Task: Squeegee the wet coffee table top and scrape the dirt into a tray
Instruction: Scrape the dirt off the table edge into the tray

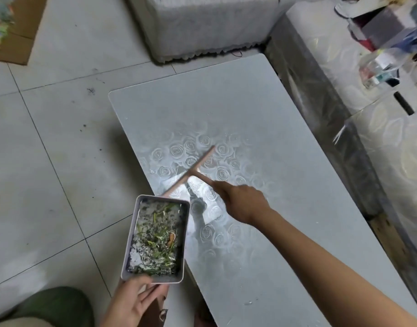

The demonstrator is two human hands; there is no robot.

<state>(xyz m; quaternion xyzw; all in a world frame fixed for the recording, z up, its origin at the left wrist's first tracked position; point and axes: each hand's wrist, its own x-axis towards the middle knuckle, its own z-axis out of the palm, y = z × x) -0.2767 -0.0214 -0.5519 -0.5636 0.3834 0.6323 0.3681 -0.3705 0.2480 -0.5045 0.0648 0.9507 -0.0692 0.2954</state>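
The grey coffee table top (261, 119) is wet in the middle, where a rose pattern shows. My right hand (240, 200) grips the handle of a pink T-shaped squeegee (191, 172). Its blade lies on the wet surface and runs diagonally, its lower end reaching the table's left edge just above the tray. My left hand (136, 303) holds a pale rectangular tray (132, 234) by its near short end, beside the table's left edge. Wet dirt, green scraps and an orange bit fill the tray.
Tiled floor (49, 161) lies to the left, with cardboard (16, 38) at the far left. A cloth-covered seat (202, 27) stands behind the table. A shiny patterned cabinet (379, 142) with bottles and clutter runs along the right. My knee in green (49, 308) is at bottom left.
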